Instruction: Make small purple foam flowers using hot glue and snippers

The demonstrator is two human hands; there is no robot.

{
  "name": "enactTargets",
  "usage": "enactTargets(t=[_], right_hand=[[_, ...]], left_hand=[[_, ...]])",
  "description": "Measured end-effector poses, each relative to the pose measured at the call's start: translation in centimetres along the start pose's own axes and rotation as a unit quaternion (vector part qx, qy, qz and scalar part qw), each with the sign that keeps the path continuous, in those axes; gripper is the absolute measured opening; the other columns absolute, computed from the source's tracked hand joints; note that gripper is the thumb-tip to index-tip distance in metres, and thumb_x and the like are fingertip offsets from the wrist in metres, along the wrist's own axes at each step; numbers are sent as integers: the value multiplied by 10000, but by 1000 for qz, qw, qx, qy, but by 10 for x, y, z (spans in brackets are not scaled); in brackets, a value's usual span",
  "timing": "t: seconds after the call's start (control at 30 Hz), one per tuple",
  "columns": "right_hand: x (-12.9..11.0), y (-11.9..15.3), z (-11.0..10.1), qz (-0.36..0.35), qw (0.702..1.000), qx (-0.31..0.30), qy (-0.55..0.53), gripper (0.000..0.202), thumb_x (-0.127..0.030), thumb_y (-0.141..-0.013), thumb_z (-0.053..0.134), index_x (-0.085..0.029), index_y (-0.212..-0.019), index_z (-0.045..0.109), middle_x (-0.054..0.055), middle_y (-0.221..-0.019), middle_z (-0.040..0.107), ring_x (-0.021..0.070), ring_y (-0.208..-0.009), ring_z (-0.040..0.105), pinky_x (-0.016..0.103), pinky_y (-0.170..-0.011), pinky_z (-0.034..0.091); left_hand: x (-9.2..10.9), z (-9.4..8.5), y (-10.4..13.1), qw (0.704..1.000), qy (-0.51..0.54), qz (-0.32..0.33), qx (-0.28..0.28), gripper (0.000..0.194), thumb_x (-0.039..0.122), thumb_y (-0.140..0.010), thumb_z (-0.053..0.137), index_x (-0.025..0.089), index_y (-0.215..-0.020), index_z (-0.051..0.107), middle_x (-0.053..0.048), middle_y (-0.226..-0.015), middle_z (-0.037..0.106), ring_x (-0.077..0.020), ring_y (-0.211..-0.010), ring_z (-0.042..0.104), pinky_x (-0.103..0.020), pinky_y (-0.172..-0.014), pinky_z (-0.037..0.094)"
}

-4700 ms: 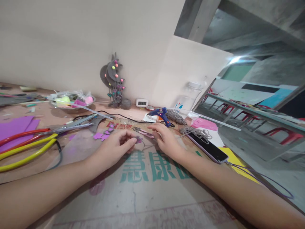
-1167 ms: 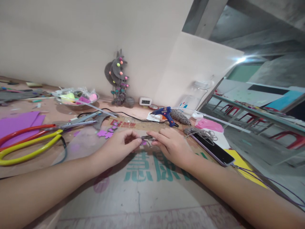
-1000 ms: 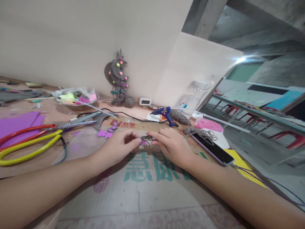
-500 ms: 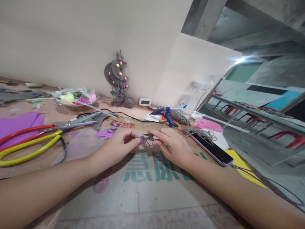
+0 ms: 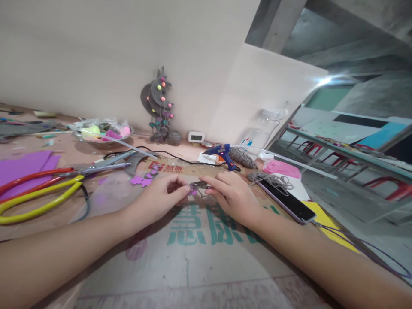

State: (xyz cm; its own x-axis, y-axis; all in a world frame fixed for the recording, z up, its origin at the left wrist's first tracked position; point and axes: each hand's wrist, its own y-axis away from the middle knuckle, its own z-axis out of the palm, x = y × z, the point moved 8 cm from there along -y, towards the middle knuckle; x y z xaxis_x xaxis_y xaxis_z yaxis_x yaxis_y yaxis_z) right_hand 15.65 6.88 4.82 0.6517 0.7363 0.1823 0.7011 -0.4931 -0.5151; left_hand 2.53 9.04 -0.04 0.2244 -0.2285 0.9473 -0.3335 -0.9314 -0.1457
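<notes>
Just above the printed cardboard [image 5: 206, 262], my left hand [image 5: 170, 191] pinches a small purple and grey piece [image 5: 193, 189] between thumb and fingertips. Facing it, my right hand [image 5: 230, 193] has its thumb and index finger closed on a small dark grey piece [image 5: 202, 185], which reaches toward the purple one. Whether the two pieces are joined I cannot tell. Left of my left hand lie several purple cutouts [image 5: 143, 180]. A blue glue gun [image 5: 223, 153] with a lit red light stands beyond my right hand.
Red-handled scissors [image 5: 38, 180] and yellow-handled scissors [image 5: 45, 199] lie at left by purple sheets [image 5: 27, 167]. A phone [image 5: 286, 199] with grey yarn on it lies at right. Behind are a bowl [image 5: 103, 136], a timer [image 5: 196, 137], a grey moon-shaped hanging [image 5: 157, 103] and a clear jar [image 5: 265, 128].
The grey piece at my right fingertips has tilted and now looks narrower, closer to the purple piece. Both hands stay in almost the same place.
</notes>
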Motion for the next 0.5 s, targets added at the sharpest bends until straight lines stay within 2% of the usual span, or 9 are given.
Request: enactTargets(t=[0.5], right_hand=[[-1, 1, -1, -9, 1000, 10, 15, 293, -297, -903, 429, -175, -1117, 589, 35, -705, 533, 153, -681, 430, 284, -637, 303]], left_hand=[[1, 0, 0, 1000, -7, 2, 4, 203, 352, -791, 501, 170, -700, 514, 19, -613, 536, -124, -584, 494, -234, -560, 382]])
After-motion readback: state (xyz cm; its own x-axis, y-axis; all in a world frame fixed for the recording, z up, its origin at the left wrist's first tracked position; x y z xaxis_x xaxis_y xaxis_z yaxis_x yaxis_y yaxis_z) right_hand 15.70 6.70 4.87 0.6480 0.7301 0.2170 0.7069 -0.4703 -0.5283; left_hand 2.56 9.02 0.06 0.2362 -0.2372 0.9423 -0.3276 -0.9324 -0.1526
